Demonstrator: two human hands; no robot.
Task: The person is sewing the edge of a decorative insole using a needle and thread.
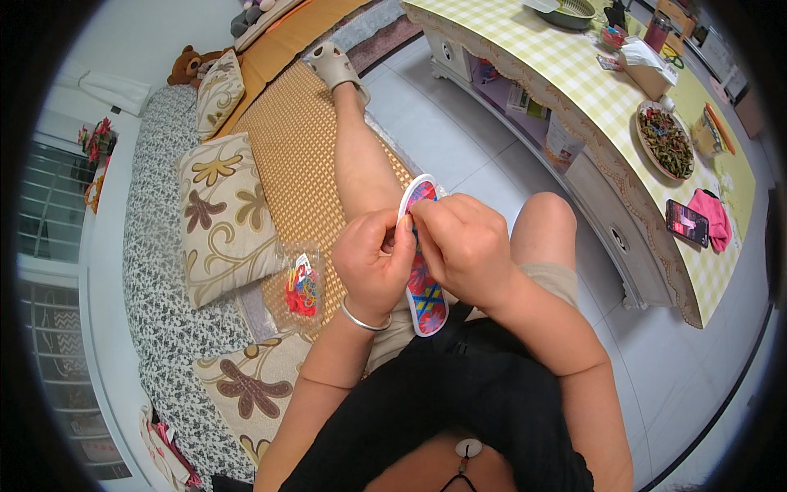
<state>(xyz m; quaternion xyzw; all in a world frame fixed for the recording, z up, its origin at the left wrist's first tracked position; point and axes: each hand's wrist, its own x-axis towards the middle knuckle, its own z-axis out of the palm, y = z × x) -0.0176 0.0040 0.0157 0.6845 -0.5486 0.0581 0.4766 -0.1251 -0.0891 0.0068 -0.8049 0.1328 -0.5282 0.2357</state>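
I sit on a sofa and hold a shoe insole (426, 299) over my lap; it is white-edged with a red, blue and yellow embroidered pattern. My left hand (373, 261) grips its left edge, thumb and fingers pinched near the upper part. My right hand (463, 246) is closed on the insole's upper right side, fingertips meeting those of the left hand. Whether a needle or thread is between the fingers cannot be seen. A silver bangle (362, 318) circles my left wrist.
A clear bag of red and coloured threads (302, 287) lies on the woven mat (287, 139) to my left. Patterned cushions (225, 217) line the sofa back. A low table with a yellow checked cloth (574, 90) stands on the right, bearing a plate of food (666, 141), a phone (687, 221) and a pink cloth (715, 215).
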